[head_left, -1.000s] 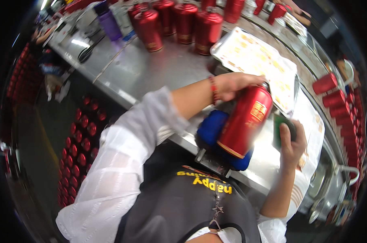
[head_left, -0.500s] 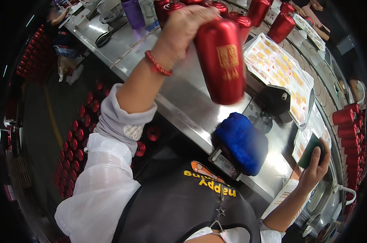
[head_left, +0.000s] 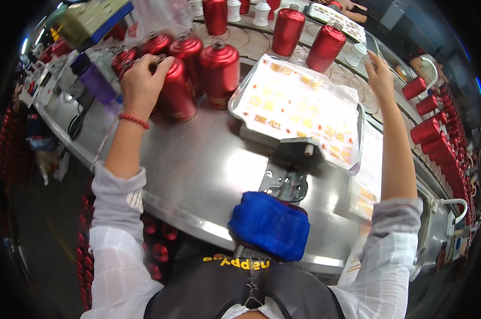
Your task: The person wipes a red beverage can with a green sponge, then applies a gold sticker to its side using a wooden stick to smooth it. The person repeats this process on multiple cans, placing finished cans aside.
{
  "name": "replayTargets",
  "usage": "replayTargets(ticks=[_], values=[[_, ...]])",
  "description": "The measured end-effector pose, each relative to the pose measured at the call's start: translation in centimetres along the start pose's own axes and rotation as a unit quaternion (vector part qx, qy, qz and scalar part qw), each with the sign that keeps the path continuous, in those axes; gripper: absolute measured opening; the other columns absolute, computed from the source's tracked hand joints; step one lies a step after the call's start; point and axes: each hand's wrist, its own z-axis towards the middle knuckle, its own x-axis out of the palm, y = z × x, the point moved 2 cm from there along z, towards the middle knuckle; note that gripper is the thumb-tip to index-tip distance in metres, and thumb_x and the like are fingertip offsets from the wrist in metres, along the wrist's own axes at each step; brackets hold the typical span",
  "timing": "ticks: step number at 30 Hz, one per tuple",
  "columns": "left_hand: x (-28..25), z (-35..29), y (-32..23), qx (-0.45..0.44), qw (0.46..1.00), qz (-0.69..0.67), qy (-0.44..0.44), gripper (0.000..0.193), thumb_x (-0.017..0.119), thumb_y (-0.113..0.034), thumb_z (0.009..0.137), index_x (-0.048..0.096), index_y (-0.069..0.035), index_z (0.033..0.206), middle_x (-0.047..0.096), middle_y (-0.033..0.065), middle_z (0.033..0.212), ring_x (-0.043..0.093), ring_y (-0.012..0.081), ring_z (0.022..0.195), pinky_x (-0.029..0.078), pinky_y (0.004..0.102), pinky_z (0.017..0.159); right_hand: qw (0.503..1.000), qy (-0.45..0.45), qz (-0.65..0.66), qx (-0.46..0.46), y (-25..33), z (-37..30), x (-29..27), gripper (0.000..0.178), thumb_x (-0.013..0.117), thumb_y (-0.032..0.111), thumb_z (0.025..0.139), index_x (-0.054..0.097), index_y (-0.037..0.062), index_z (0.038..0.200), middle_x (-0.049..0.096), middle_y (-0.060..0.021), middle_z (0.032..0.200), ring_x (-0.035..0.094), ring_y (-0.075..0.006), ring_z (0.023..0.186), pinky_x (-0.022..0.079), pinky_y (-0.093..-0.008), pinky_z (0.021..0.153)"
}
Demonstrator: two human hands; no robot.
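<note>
Placing seems done: a glossy red bottle (head_left: 179,97) at eleven o'clock is gripped by the left hand (head_left: 140,81); the right hand's (head_left: 380,78) hold is unclear; gold decals (head_left: 266,123) remain.

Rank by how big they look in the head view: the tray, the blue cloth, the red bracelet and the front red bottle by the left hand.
1. Tray
2. Blue cloth
3. Red bottle
4. Red bracelet
They sit at different distances, so real sizes may differ.

The left hand (head_left: 143,84) apparently hides the neck of a red bottle (head_left: 179,99).
</note>
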Motion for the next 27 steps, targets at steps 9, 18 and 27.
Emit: replayTargets(ticks=[9,18,27], values=[[-2.3,-1.7,-1.7,0.125,0.991,0.037,-0.043,0.032,0.071,-0.021,0.093,0.065,-0.001,0.118,0.067,0.0166,0.120,0.064,0.0343,0.109,0.051,0.0403,0.094,0.990,0.001,-0.144,0.000,-3.1,8.5,5.6,0.028,0.067,0.033,0.091,0.068,0.0065,0.099,0.069,-0.0176,0.104,0.064,-0.0378,0.103,0.049,-0.0461,0.090],[-3.1,-7.6,-11.7,0.144,0.945,-0.289,0.058,0.030,0.071,-0.013,0.091,0.066,0.002,0.117,0.069,0.0178,0.116,0.066,0.0272,0.106,0.050,0.0346,0.095,0.978,-0.011,-0.071,-0.193,4.2,1.6,-8.7,0.023,0.069,0.026,0.096,0.069,0.0029,0.101,0.068,-0.0093,0.103,0.067,-0.0203,0.096,0.052,-0.0322,0.083],[-2.2,-13.7,-24.1,0.112,0.831,-0.477,0.264,0.108,0.085,-0.038,0.074,0.021,0.003,0.151,0.043,0.0290,0.140,0.048,0.0427,0.129,0.042,0.0453,0.107,0.916,0.232,0.328,-0.016,20.9,-12.4,-14.9,0.028,0.060,0.026,0.102,0.066,0.0026,0.116,0.067,-0.0054,0.104,0.062,-0.0131,0.098,0.048,-0.0257,0.088]])
